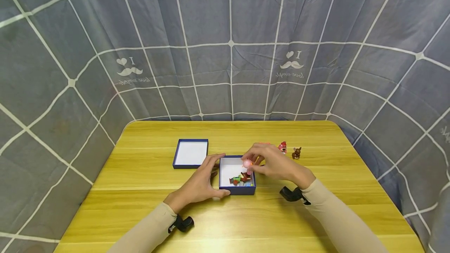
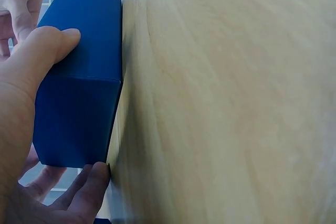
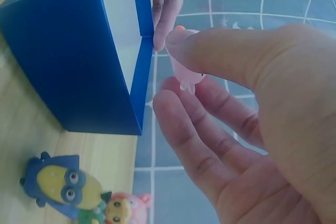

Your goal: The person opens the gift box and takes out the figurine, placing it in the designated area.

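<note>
An open blue box [image 1: 237, 191] with a white inside stands on the table. My left hand [image 1: 200, 184] grips it on the left, the thumb on its front wall and the fingers round the far corner. Over the box's right side, my right hand [image 1: 272, 163] pinches a small pink figurine [image 1: 247, 163], also seen as a pink toy [image 3: 186, 72] between thumb and fingers in the right wrist view. Inside the box lies a brown-headed figurine [image 1: 240, 178] in green, with a light-blue thing [image 1: 249, 184] beside it, too small to make out.
A shallow blue lid [image 1: 191, 153] with a white inside lies behind and left of the box. Right of it stand a red-and-pink figurine [image 1: 283, 147] and a brown figurine [image 1: 296, 153]. The right wrist view shows a yellow goggled figurine [image 3: 68, 184]. A grey checked curtain [image 1: 214, 65] hangs behind.
</note>
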`<state>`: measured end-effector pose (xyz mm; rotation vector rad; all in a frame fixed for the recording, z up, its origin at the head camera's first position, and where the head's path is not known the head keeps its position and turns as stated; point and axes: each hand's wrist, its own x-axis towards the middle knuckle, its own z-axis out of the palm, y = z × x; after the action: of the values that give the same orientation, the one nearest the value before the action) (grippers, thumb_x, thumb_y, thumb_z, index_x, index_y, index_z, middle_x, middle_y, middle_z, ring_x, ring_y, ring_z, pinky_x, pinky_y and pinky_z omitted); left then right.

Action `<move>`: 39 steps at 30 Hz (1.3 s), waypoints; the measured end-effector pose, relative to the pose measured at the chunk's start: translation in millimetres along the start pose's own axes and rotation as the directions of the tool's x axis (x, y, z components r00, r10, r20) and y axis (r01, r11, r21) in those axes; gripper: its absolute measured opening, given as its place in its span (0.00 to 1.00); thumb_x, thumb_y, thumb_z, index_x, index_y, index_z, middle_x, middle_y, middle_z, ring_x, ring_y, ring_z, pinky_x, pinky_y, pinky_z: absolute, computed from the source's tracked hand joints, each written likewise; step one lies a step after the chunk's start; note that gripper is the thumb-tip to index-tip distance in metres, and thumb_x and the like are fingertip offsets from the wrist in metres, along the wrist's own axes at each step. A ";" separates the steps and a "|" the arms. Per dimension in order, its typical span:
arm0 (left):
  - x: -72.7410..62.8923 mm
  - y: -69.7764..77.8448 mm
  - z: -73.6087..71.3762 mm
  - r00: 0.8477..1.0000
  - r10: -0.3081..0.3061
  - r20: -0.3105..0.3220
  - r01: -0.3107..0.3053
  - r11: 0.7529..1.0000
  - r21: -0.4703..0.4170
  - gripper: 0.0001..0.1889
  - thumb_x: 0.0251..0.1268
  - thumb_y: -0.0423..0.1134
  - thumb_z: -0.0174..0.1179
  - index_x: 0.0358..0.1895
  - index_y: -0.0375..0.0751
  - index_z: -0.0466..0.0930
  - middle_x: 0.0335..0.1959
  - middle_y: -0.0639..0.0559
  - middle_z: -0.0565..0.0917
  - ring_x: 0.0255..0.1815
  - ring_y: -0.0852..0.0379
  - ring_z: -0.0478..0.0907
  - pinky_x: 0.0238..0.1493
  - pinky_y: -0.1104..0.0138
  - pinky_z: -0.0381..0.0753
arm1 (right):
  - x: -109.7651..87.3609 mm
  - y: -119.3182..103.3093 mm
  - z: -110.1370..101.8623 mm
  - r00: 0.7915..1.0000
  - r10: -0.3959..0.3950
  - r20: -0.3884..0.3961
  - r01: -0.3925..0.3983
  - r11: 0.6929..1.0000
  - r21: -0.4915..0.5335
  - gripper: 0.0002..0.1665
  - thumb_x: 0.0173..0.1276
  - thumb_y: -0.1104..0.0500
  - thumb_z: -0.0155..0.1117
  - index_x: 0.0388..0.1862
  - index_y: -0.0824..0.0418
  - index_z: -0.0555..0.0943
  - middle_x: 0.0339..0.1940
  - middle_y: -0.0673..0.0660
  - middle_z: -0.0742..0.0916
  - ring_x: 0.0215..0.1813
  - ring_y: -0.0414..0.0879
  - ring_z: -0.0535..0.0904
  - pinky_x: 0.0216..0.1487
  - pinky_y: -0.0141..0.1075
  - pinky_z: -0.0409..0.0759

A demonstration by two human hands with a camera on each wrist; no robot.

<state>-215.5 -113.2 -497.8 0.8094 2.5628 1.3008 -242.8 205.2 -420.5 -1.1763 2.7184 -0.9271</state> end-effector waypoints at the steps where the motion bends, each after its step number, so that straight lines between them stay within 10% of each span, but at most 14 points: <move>1: 0.0 0.0 -0.1 1.000 -0.001 0.001 0.001 1.000 -0.002 0.66 0.61 0.51 0.92 0.96 0.46 0.56 0.91 0.41 0.64 0.87 0.41 0.76 0.87 0.50 0.81 | -1.2 0.5 -0.7 1.000 0.003 -0.003 -0.003 1.000 0.002 0.14 0.82 0.59 0.80 0.63 0.52 0.94 0.54 0.48 0.94 0.52 0.42 0.91 0.56 0.37 0.95; 39: -1.4 -0.6 0.7 1.000 -0.005 -0.001 0.005 1.000 -0.009 0.65 0.61 0.51 0.92 0.95 0.47 0.56 0.92 0.41 0.64 0.86 0.41 0.77 0.87 0.49 0.80 | -50.4 37.4 -28.2 0.989 0.070 -0.130 -0.069 0.998 0.012 0.14 0.70 0.67 0.88 0.50 0.55 0.94 0.45 0.47 0.96 0.44 0.35 0.91 0.47 0.33 0.95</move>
<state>-214.3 -113.7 -498.8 0.8003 2.5559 1.3113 -238.6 273.5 -427.2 -1.0475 2.8336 -1.0391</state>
